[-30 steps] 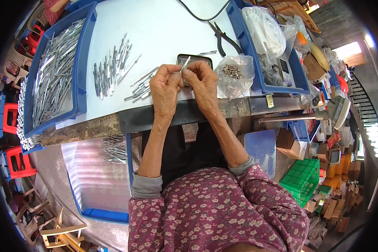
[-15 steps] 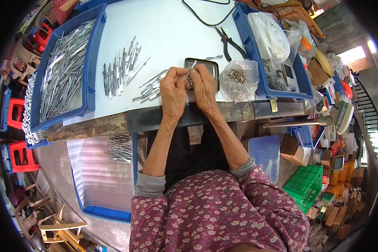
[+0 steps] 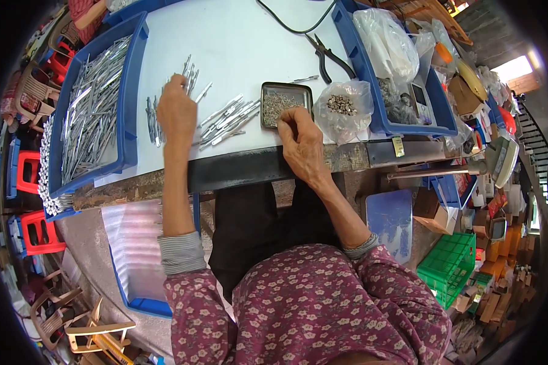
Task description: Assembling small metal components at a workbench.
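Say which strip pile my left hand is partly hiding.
The left pile, nearer the strip tray; the right pile lies between your left hand and the tin.

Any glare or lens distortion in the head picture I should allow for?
Head view: the fisheye bends the table edge, corners are black; head view: the bright opening at upper right is washed out; head view: loose metal strips glint.

Left hand (image 3: 176,112) farther forward, right hand (image 3: 302,143) nearer the body.
The left shows its back, fingertips mostly hidden; the right curls its fingers toward the thumb.
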`<action>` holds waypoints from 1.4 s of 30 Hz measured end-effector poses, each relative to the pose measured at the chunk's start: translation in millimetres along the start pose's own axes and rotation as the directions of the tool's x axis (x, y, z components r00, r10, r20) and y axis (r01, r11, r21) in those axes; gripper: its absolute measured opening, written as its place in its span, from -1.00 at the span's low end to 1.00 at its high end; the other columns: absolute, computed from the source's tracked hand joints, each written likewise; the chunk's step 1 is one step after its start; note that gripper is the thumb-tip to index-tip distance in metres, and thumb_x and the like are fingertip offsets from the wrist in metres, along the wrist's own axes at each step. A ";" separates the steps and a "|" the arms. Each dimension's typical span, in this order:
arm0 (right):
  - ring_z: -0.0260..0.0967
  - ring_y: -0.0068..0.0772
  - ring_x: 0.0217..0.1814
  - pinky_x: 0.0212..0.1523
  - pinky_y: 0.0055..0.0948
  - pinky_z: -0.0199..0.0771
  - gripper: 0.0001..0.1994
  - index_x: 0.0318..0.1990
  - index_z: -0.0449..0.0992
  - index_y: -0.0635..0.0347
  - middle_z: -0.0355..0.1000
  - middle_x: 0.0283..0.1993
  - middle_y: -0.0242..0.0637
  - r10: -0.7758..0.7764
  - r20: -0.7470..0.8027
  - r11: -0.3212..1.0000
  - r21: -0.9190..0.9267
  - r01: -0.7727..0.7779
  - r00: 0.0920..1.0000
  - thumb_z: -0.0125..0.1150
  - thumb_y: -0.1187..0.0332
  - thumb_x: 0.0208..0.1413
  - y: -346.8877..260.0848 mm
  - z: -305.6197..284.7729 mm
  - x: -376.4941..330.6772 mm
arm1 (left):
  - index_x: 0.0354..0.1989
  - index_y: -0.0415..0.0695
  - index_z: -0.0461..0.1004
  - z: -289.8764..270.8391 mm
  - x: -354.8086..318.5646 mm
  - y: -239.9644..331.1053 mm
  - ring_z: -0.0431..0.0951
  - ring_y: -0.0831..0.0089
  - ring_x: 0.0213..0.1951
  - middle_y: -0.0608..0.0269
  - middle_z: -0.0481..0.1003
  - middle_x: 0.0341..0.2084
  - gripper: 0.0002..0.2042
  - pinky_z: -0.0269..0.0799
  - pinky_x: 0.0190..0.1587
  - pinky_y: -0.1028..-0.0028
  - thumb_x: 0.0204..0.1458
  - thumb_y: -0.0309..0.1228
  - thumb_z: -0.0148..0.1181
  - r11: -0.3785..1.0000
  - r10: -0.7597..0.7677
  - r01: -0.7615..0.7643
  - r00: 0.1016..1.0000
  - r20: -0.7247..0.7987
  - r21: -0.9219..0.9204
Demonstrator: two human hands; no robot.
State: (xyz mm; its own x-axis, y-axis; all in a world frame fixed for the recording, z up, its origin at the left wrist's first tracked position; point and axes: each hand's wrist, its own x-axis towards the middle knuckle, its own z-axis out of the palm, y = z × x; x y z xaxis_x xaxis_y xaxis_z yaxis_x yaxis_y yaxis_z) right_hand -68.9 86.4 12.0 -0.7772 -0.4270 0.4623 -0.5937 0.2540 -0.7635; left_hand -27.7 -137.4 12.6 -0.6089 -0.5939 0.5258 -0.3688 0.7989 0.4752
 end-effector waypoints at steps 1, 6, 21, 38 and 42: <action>0.23 -0.54 -0.52 -0.49 -0.53 0.26 -0.93 -0.36 0.33 0.31 0.31 -0.52 -0.29 0.003 -0.002 1.000 0.003 -0.003 1.000 0.02 0.51 -0.01 1.0 0.7 -1.4 | -0.33 -0.19 0.39 -0.3 3.2 -9.1 0.45 0.06 -0.38 -0.01 0.45 -0.46 -0.82 0.33 -0.34 0.23 -0.09 -0.57 -0.13 1.000 0.003 -0.003 1.000 0.003 0.003; 0.25 -0.49 -0.54 -0.50 -0.52 0.28 -0.95 -0.39 0.33 0.29 0.31 -0.53 -0.26 -0.011 0.009 0.999 -0.033 0.011 1.000 0.04 0.55 -0.04 1.3 2.3 -3.8 | -0.34 -0.20 0.41 1.9 0.4 -24.1 0.40 0.12 -0.36 0.05 0.40 -0.45 -0.82 0.30 -0.30 0.25 -0.15 -0.62 -0.05 0.978 0.090 -0.092 0.996 0.018 0.188; 0.18 -0.61 -0.55 -0.53 -0.58 0.23 -0.93 -0.36 0.37 0.30 0.30 -0.54 -0.34 0.014 -0.076 0.999 -0.031 -0.017 0.997 0.05 0.53 -0.04 11.4 -5.0 -0.5 | -0.54 -0.21 0.38 5.5 -33.5 22.6 0.35 0.20 -0.33 0.14 0.34 -0.48 -0.96 0.29 -0.28 0.32 -0.19 -0.61 0.06 0.985 0.172 -0.158 0.949 0.266 -0.074; 0.31 -0.03 -0.38 -0.36 -0.22 0.31 -0.89 -0.40 0.40 0.28 0.30 -0.41 -0.11 -0.007 0.181 0.851 -0.516 0.101 0.983 0.09 0.45 -0.10 17.8 -8.3 23.4 | -0.44 -0.25 0.27 0.0 -32.5 66.3 0.39 0.33 -0.62 0.14 0.37 -0.68 -0.94 0.27 -0.53 0.39 -0.01 -0.53 -0.12 0.826 -0.048 0.177 0.968 0.248 -0.534; 0.32 -0.02 -0.39 -0.39 -0.20 0.32 -0.91 -0.44 0.38 0.26 0.30 -0.43 -0.12 -0.019 0.181 0.819 -0.562 0.119 0.983 0.09 0.45 -0.12 19.8 -2.1 24.7 | -0.37 -0.27 0.35 6.3 -38.7 75.7 0.34 0.60 -0.62 0.28 0.41 -0.67 -0.90 0.25 -0.56 0.58 -0.04 -0.55 -0.07 0.533 -0.120 0.380 0.918 0.377 -0.756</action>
State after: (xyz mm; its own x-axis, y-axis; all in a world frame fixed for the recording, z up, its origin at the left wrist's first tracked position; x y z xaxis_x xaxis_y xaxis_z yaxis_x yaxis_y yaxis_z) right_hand -100.3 82.7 9.3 -0.7151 -0.5819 0.3873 -0.6960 0.6446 -0.3165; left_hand -36.4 -53.4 23.7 -0.7795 -0.6057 0.1598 0.1031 0.1275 0.9865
